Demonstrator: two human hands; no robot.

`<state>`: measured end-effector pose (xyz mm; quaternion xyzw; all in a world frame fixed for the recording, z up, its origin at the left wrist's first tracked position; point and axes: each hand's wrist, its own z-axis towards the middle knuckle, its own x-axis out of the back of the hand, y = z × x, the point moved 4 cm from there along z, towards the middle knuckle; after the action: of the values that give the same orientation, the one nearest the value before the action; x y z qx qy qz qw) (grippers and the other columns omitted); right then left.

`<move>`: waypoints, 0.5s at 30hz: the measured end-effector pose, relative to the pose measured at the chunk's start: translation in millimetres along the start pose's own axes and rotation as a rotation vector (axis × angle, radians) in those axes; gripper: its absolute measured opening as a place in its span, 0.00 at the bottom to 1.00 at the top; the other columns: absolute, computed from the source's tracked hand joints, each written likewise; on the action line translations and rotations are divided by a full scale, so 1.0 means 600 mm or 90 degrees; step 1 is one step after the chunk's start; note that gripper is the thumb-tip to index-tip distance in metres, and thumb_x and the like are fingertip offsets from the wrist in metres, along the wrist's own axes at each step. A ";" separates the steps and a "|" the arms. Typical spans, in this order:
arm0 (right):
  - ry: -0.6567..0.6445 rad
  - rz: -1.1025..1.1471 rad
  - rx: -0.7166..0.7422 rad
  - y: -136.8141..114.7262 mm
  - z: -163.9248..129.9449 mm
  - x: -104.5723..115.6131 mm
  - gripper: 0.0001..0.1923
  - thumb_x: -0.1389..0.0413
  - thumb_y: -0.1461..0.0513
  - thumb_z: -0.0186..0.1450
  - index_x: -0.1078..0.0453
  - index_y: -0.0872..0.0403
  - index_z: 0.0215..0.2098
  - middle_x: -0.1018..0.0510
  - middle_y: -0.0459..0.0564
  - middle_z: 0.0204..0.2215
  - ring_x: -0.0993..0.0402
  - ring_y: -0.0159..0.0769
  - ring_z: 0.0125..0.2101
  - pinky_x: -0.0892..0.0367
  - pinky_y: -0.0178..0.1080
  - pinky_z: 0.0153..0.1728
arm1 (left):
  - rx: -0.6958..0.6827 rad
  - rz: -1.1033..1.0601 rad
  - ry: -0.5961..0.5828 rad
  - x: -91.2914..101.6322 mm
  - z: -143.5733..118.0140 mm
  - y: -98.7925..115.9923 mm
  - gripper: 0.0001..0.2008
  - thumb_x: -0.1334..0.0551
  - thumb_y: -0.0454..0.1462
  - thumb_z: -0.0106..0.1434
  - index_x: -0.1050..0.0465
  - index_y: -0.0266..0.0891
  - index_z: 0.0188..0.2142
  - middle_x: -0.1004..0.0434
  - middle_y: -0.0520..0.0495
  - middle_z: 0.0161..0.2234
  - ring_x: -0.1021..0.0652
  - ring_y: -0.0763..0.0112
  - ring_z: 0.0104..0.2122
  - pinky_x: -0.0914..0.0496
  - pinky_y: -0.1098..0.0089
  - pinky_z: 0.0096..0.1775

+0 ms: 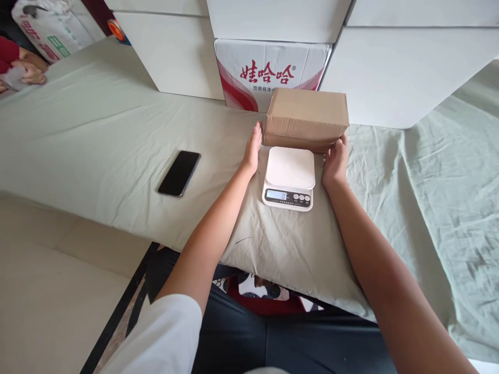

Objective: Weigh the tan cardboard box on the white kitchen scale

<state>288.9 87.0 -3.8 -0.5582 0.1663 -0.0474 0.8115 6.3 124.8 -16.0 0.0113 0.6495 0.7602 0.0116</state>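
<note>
A closed brown cardboard box (pixel 306 111) sits on the cloth, just behind a white kitchen scale (pixel 290 169). The scale's plate is bare and its display reads 0. My left hand (pixel 254 148) is open, fingers straight and held together, beside the box's left end with a narrow gap between. At the box's lower right corner is my right hand (pixel 337 160), its thumb at the front and its fingers along the side, gripping that corner. Part of those fingers is hidden by the box.
A black smartphone (pixel 179 173) lies to the left on the pale green cloth (pixel 97 171). White cartons (pixel 380 72) and a printed red-and-white carton (pixel 249 67) stand behind. At the far left, another person's hands (pixel 29 72) hold something clear, near a white printed bag (pixel 54 31).
</note>
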 end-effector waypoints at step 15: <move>-0.040 0.001 0.030 -0.021 -0.002 -0.007 0.27 0.39 0.41 0.68 0.21 0.36 0.63 0.17 0.46 0.69 0.27 0.50 0.78 0.39 0.67 0.87 | -0.042 -0.022 0.000 -0.011 -0.007 0.004 0.58 0.65 0.78 0.73 0.34 0.50 0.83 0.38 0.43 0.86 0.43 0.46 0.88 0.45 0.46 0.85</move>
<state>285.9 82.0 8.5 -0.5399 0.1402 -0.0331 0.8293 12.6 120.2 -14.5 -0.0006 0.6242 0.7809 0.0251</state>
